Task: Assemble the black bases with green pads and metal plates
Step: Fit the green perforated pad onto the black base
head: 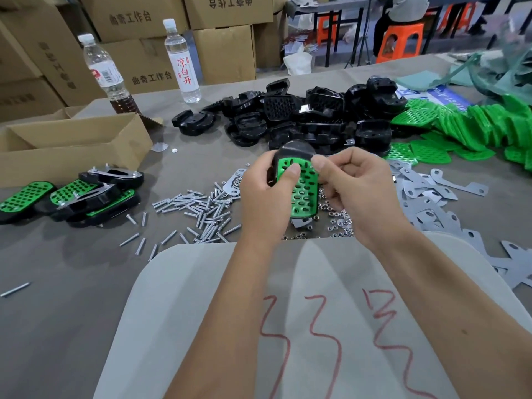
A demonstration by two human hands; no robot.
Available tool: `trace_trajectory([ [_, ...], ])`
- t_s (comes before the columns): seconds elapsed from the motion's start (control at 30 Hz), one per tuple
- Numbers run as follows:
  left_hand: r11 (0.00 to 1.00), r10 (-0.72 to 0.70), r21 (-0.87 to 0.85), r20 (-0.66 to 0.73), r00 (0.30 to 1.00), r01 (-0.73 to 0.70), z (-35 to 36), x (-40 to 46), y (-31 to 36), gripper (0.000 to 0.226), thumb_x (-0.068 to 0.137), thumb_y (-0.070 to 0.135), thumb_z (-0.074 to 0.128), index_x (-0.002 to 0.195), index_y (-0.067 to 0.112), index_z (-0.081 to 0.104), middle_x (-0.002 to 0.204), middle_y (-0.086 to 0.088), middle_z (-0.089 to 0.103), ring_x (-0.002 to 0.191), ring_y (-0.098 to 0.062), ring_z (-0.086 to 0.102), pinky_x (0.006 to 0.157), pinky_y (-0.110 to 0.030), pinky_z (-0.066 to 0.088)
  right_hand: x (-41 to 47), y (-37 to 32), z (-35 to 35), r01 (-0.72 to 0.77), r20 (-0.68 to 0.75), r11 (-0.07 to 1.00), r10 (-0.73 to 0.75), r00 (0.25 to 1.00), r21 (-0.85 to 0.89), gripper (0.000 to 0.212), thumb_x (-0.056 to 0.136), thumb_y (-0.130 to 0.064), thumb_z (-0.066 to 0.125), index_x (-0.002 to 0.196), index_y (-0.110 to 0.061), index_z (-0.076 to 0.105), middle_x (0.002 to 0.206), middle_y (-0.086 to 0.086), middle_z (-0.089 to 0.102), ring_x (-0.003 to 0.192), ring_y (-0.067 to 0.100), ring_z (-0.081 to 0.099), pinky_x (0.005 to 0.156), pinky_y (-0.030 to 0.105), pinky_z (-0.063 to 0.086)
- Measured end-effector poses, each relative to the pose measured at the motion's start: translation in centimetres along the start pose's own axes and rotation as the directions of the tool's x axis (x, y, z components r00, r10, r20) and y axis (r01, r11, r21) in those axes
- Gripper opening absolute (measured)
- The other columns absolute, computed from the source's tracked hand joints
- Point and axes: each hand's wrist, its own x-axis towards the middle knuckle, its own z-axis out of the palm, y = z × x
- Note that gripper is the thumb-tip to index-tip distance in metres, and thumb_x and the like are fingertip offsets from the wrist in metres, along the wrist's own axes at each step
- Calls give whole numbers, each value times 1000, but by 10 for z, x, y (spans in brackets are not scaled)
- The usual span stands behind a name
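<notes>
Four or so finished units (69,197) lie stacked at left by an open carton (72,145); big piles of bases (302,116), pads (460,131) and plates (437,197) remain, so the task looks early. One unit is in work, held above the table (72,269): left hand (264,197) grips a base (293,154) with a pad (302,191) seated on it, thumb pressing the pad. Right hand (354,185) has fingers curled at the pad's top edge; cannot tell what it pinches. A metal edge shows under the base. Screws (198,208) and nuts (339,223) lie loose underneath. Bottle (181,59) label reads 凉白开; boxes (141,47) read 曲奇工作台. Red scrawl on the cloth (288,312) is illegible.
</notes>
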Motion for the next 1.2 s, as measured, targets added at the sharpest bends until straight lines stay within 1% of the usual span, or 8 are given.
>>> trace_trajectory([
  [0.07,998,-8,-60,45,999,10,-2,1,0,29,87,18,62,112,8,73,102,-14,76,98,-36,70,90,-57,56,3,0,-8,-210,176,967,184,967,141,29,85,-42,80,101,-19,72,88,-1,72,71,13,62,54,25,48],
  [0.17,998,-6,-67,127,992,15,-4,2,-2,28,91,15,63,118,9,71,108,-12,76,104,-33,70,95,-59,54,4,6,-17,-313,445,923,189,875,223,38,95,-38,69,124,-15,73,125,12,73,106,28,73,83,42,60],
  [0.5,980,-76,-157,247,966,118,-12,6,-7,25,101,3,62,123,14,67,111,-8,72,100,-18,66,91,-46,57,8,12,-16,-232,358,951,147,922,206,34,90,-35,69,119,-19,78,100,-4,74,74,4,59,70,24,46],
  [0.67,984,-65,-142,255,965,104,-13,7,-8,26,100,2,62,125,9,66,118,-19,70,103,-25,65,91,-48,56,6,13,-14,-195,360,957,108,927,215,28,88,-30,71,113,-22,80,93,-4,76,69,4,58,63,19,45],
  [0.87,972,-66,-194,307,950,130,-7,3,-6,27,100,2,61,123,15,67,115,-10,73,102,-21,67,90,-43,57,5,10,-11,-195,237,947,134,962,256,32,88,-24,71,116,-12,77,126,31,66,101,36,61,87,52,44],
  [1.0,950,-88,-268,259,962,159,-5,2,-3,26,103,10,60,127,17,67,115,-7,74,103,-18,69,88,-41,59,3,5,-8,-208,269,942,135,954,263,32,99,-24,65,122,-4,71,124,23,72,108,35,70,95,54,58],
  [1.1,988,-109,-92,181,978,127,-14,6,-5,22,108,27,52,116,27,72,113,-1,75,100,-13,69,90,-40,57,3,6,-5,-158,157,952,119,980,262,19,103,-17,61,114,-7,72,114,14,76,103,31,73,88,53,61],
  [1.2,887,-119,453,21,993,96,-37,16,-17,17,100,40,61,96,27,72,92,9,71,85,-13,66,81,-36,51,7,7,-7,-185,12,922,193,981,339,9,107,-17,55,106,-15,64,105,5,75,97,27,75,77,53,63],
])
